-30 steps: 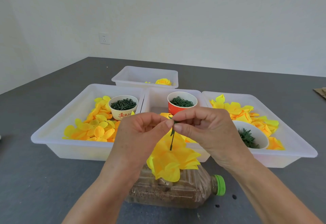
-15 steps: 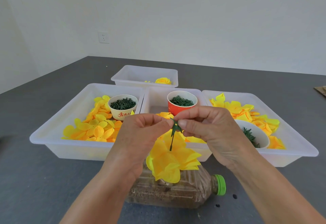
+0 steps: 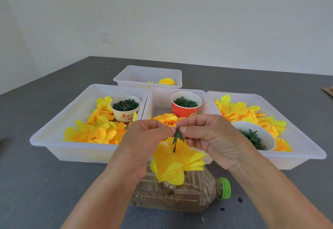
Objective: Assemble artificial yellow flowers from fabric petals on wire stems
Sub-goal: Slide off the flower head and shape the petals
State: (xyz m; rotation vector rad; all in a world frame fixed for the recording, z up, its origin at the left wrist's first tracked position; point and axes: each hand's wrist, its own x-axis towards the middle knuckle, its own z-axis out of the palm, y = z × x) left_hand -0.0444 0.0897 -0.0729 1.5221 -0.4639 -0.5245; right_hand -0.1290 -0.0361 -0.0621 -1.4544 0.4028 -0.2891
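My left hand point(image 3: 142, 142) and my right hand point(image 3: 214, 138) meet fingertip to fingertip above the table. Between them they pinch the top of a short green stem point(image 3: 175, 141) with a small green calyx on it; the stem hangs down. Just below lies a yellow fabric flower point(image 3: 174, 164) on top of a plastic bottle point(image 3: 180, 196). Loose yellow petals point(image 3: 97, 129) fill the left tray point(image 3: 54, 135); more yellow petals point(image 3: 241, 111) lie in the right tray point(image 3: 306, 153).
A cream cup point(image 3: 126, 108) of dark green pieces stands in the left tray. A red cup point(image 3: 185, 104) of green rings stands in the middle tray point(image 3: 158, 99). A white bowl point(image 3: 255, 137) holds green calyxes. A far tray point(image 3: 147, 75) holds a finished flower.
The green calyx has come further down the stem and its leaves now spread out below my fingertips. Both hands stay in the same place.
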